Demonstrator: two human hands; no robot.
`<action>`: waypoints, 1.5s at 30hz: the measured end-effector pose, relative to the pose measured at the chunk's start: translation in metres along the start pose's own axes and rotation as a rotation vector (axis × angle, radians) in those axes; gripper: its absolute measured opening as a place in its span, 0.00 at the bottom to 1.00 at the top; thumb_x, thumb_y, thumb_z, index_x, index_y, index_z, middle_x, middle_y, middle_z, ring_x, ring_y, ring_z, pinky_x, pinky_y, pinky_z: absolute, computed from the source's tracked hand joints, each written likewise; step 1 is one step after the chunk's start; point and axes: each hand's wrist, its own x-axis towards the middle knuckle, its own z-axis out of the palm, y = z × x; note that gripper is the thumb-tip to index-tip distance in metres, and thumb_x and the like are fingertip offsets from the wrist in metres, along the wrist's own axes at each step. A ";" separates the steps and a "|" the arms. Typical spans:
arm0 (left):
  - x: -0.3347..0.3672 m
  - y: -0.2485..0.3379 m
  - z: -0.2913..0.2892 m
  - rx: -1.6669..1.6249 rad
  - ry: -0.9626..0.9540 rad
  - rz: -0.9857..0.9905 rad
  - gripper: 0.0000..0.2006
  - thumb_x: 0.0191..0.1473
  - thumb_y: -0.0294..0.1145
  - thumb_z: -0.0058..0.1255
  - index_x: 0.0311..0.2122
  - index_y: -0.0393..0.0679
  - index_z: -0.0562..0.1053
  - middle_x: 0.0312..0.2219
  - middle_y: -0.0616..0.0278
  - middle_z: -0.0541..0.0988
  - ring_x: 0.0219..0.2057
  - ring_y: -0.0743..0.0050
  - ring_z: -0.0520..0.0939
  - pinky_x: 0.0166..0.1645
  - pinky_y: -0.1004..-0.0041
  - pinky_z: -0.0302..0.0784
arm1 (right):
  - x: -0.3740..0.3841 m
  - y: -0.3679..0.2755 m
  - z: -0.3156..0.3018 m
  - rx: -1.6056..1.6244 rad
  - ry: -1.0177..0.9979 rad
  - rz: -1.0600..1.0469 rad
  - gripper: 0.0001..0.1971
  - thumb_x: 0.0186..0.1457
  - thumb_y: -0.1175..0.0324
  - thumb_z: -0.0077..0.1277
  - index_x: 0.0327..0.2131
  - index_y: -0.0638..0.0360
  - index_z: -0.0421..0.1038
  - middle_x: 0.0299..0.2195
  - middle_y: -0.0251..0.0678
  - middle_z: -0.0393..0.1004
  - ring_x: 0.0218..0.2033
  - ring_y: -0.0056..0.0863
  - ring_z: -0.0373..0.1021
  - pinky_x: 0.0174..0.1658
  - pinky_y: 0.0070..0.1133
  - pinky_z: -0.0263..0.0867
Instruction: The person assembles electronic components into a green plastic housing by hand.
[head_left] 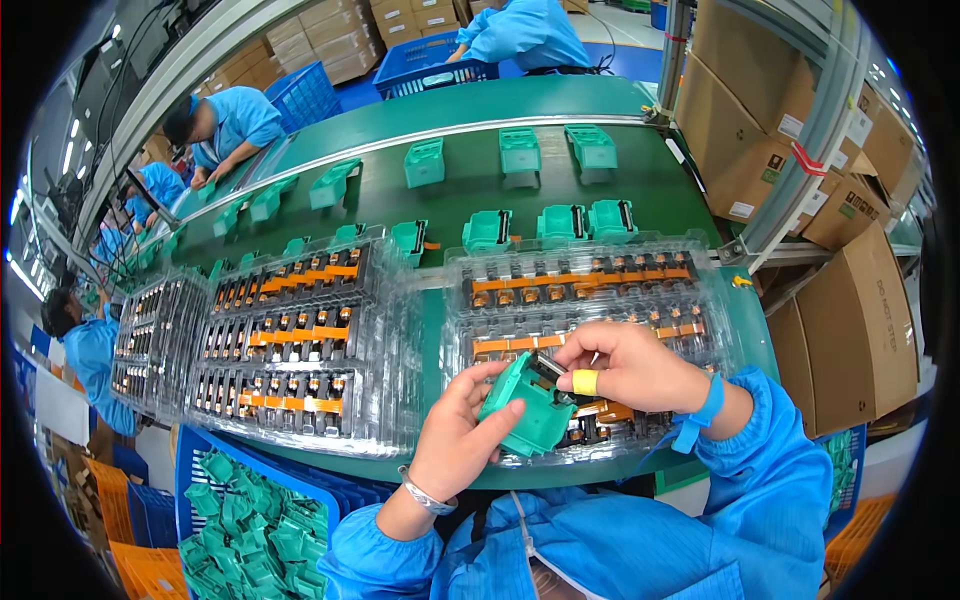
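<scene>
My left hand (445, 440) is wrapped round a green plastic housing (522, 412), held tilted above the near part of a clear plastic tray (718, 335). At the housing's upper right edge, my right hand (640, 368) pinches a small dark part (546, 370) with a shiny strip. This part touches the housing; how deep it sits is hidden by my fingers. Yellow tape wraps one right finger. Beneath my hands, the tray carries rows of small dark modules with orange ribbon cables (585, 283).
More module trays (385, 350) stand to the left. Green housings (520, 150) line a green conveyor (460, 185). A blue crate (190, 440) of loose housings (250, 530) stands at lower left, cardboard boxes (850, 330) at right. Co-workers (235, 130) sit along the line.
</scene>
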 end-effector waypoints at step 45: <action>-0.098 -0.023 -0.034 0.058 0.359 0.413 0.14 0.53 0.21 0.43 0.46 0.34 0.65 0.40 0.51 0.73 0.33 0.70 0.76 0.35 0.75 0.73 | 0.073 0.089 -0.274 -0.326 0.809 0.498 0.07 0.46 0.75 0.52 0.28 0.70 0.67 0.25 0.42 0.66 0.25 0.33 0.68 0.21 0.27 0.71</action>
